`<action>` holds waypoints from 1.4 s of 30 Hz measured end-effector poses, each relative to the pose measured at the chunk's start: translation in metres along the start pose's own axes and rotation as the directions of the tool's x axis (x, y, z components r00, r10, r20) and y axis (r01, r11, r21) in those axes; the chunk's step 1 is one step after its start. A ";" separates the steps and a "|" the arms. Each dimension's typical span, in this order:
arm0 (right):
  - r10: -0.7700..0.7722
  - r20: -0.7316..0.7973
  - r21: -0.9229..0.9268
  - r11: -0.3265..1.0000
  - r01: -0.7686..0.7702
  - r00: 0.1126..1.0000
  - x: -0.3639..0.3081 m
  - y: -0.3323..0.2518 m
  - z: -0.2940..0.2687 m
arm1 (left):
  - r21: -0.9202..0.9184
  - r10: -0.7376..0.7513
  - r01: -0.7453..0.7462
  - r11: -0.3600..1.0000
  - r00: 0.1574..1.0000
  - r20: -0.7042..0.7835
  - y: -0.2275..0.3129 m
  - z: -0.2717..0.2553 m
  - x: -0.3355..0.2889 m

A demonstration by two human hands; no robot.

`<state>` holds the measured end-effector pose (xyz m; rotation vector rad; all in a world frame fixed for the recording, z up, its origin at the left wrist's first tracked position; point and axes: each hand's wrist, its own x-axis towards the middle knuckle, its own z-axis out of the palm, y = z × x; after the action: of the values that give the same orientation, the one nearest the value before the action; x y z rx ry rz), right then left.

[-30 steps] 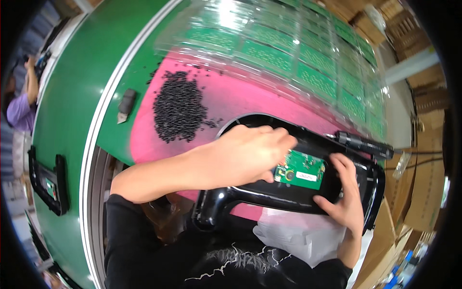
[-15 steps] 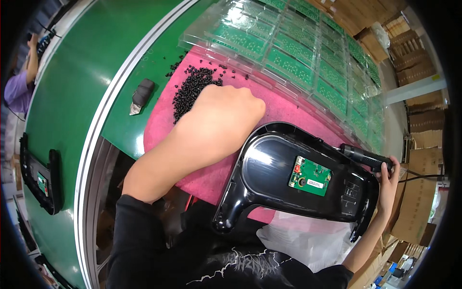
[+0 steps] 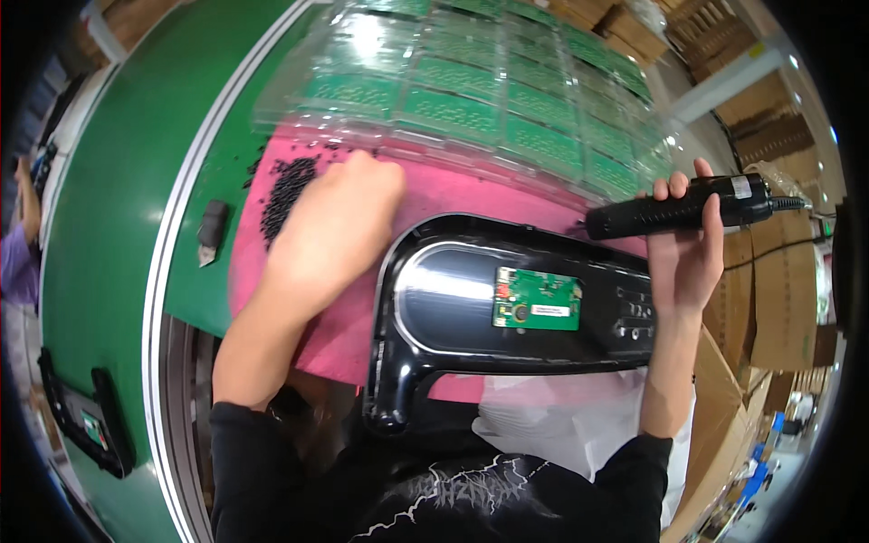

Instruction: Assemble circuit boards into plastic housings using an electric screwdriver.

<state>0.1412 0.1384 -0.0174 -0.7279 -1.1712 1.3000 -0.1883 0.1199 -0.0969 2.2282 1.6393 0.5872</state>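
Observation:
My left hand (image 3: 339,213) is closed beside a pile of small black screws (image 3: 288,190) on a pink mat (image 3: 507,206). Its fingertips are turned away, so anything pinched in them is hidden. A black electric screwdriver (image 3: 665,210) lies in the grip of my right hand (image 3: 685,262), held level above the right end of a black plastic housing (image 3: 453,357). That housing rests on the mat, its inside facing up. A green circuit board (image 3: 543,299) sits in the middle of it.
Clear plastic trays of green circuit boards (image 3: 453,109) are stacked behind the mat. A dark grey block-like object (image 3: 214,224) lies left of the screws. Another black housing (image 3: 88,421) rests on the green surface at far left. Cardboard boxes (image 3: 783,299) stand at right.
My right hand has raised the screwdriver from beside the housing, taking a full grip round it. My left hand stays closed by the screws. The whole view has shifted and turned slightly.

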 end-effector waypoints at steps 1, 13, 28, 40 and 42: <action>-0.023 0.008 0.093 0.995 0.023 1.000 -0.002 -0.003 0.003 | -0.019 -0.032 0.032 0.999 0.999 0.000 0.003 -0.006 0.004; -0.113 0.190 0.564 0.825 -0.015 0.975 -0.038 -0.007 0.037 | -0.883 0.243 -0.066 0.465 0.969 0.056 0.081 0.003 0.004; -0.228 0.171 0.472 0.873 0.123 0.959 -0.055 -0.013 0.021 | -0.798 0.435 -0.317 0.513 0.897 -0.077 0.082 0.031 0.006; -0.202 0.376 0.208 0.970 0.130 0.904 -0.054 0.002 0.023 | -0.327 0.561 -0.579 0.746 0.813 -0.160 0.088 0.032 0.000; -0.193 0.379 0.173 0.976 0.135 0.905 -0.055 0.002 0.023 | -0.285 0.554 -0.584 0.760 0.812 -0.185 0.087 0.033 -0.002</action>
<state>0.1261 0.0809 -0.0256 -0.2564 -1.4093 1.4081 -0.1003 0.0920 -0.0840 2.4418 0.7684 1.0404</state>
